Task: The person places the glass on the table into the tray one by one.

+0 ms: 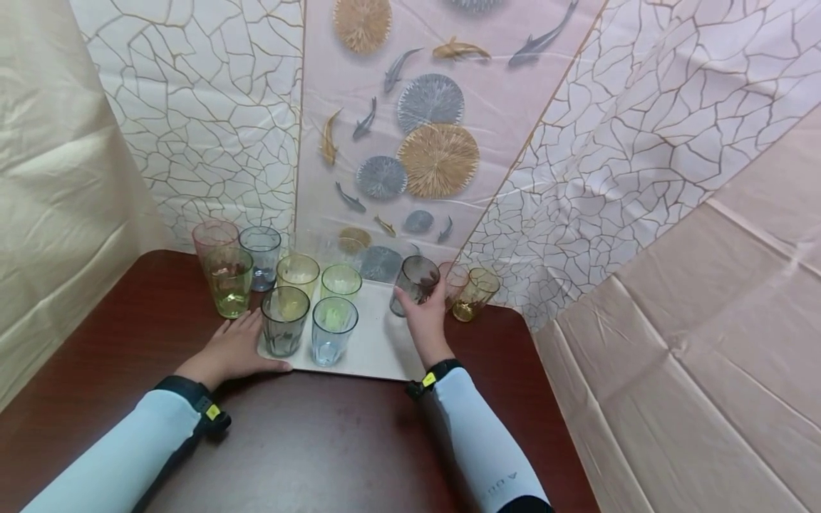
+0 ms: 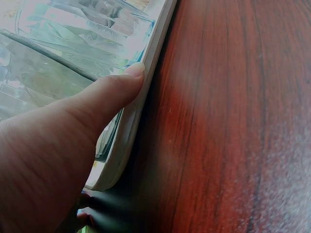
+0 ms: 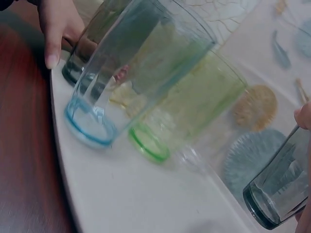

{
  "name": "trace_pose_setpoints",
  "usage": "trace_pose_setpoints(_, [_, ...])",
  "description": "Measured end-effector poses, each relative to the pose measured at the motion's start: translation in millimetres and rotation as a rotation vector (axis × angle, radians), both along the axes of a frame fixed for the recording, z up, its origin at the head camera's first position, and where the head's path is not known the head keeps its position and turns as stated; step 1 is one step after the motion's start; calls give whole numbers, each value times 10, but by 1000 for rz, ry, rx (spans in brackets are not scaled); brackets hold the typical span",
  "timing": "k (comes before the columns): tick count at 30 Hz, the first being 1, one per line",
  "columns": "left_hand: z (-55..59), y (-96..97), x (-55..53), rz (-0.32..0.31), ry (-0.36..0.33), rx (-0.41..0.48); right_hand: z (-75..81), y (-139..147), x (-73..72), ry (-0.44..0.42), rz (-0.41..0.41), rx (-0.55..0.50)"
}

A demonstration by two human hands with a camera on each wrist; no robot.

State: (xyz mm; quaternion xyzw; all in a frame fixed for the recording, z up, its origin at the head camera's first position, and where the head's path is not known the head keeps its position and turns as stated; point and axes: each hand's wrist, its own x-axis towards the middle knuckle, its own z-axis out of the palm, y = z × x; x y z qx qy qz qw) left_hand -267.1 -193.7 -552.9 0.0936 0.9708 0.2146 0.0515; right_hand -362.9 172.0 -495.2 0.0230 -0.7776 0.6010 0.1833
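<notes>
My right hand (image 1: 428, 324) grips a grey drinking glass (image 1: 420, 274) over the right half of a white board (image 1: 378, 349). In the right wrist view the base of this grey glass (image 3: 262, 206) is tilted. At the board's front left corner lies my left hand (image 1: 234, 349), its thumb (image 2: 114, 90) extended along the front edge and its fingers reaching along the left side. Beside that hand stands another grey glass (image 1: 282, 331), then a light blue glass (image 1: 330, 335). Behind these are a yellow glass (image 1: 298, 265) and a green glass (image 1: 341, 279).
Left of the board stand a green glass (image 1: 231, 285), a pink glass (image 1: 207, 239) and a blue glass (image 1: 259, 249). To the right are a pink glass (image 1: 454, 285) and an amber glass (image 1: 476, 293). Patterned cloth (image 1: 378, 142) hangs behind the brown table (image 1: 308, 442).
</notes>
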Motion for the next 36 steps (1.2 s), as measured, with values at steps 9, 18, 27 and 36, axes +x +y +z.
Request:
trace_pose_setpoints(9, [29, 18, 31, 3, -4, 1, 89, -406, -237, -29, 52, 67])
trace_pose_setpoints(18, [74, 29, 47, 3, -9, 1, 62, -513, -430, -23, 90, 85])
trace_pose_setpoints(27, [83, 18, 45, 1, -5, 0, -78, -556, -559, -83, 82, 121])
trace_pose_setpoints(36, [87, 5, 40, 9, -13, 6, -228, -563, -594, -129, 90, 137])
